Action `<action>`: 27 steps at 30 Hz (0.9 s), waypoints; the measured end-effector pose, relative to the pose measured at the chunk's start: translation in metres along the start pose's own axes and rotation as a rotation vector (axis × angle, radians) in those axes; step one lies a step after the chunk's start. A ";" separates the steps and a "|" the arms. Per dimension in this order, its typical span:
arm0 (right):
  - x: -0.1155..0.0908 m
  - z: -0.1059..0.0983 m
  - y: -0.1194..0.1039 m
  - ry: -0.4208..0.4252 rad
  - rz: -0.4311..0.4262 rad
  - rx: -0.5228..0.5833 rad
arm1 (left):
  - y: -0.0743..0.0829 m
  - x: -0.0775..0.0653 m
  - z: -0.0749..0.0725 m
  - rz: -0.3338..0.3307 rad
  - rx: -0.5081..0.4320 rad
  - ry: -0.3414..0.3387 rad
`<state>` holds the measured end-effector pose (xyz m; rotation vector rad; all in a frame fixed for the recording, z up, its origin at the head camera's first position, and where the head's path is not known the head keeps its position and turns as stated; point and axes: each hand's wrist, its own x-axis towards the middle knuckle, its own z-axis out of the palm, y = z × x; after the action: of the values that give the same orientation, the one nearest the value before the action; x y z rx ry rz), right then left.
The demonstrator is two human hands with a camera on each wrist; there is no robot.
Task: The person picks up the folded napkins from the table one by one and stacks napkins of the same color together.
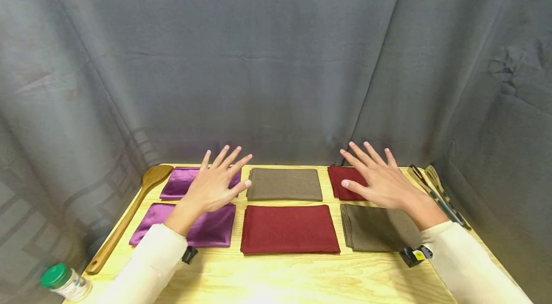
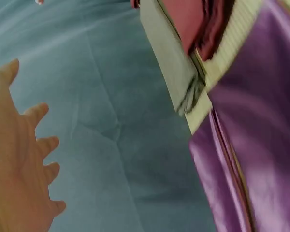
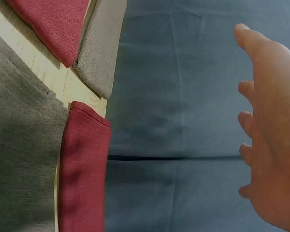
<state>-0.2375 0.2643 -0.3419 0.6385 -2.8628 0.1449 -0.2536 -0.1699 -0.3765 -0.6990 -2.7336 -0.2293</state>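
Both hands hover over the table with fingers spread and straight, holding nothing. My left hand [image 1: 214, 184] is above two folded purple cloths, the front one [image 1: 211, 227] and the back one [image 1: 178, 183]. Over a folded dark red cloth [image 1: 340, 181] at the back right is my right hand [image 1: 384, 181]; a folded brown-grey cloth [image 1: 375, 227] lies in front of that. Between the hands, a brown-grey cloth [image 1: 284, 184] lies behind a dark red cloth [image 1: 290, 229]. Each wrist view shows the hand apart from the cloths.
A long wooden spatula [image 1: 125, 220] lies along the table's left edge, near a green-lidded jar [image 1: 66, 281] at the front left corner. Two slotted utensils [image 1: 439, 193] lie along the right edge. Grey curtains [image 1: 258, 64] hang behind and beside the wooden table [image 1: 258, 277].
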 end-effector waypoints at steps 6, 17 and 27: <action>-0.010 0.002 0.010 0.020 0.021 0.050 | 0.024 0.007 0.012 -0.019 -0.103 0.024; -0.043 0.014 0.035 0.078 0.113 0.221 | 0.067 0.019 0.041 -0.002 -0.307 0.002; -0.068 0.039 0.054 0.141 0.166 0.329 | 0.109 0.024 0.069 -0.002 -0.519 -0.072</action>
<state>-0.2074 0.3356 -0.3981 0.4230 -2.7729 0.6695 -0.2377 -0.0486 -0.4250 -0.8433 -2.7563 -0.9524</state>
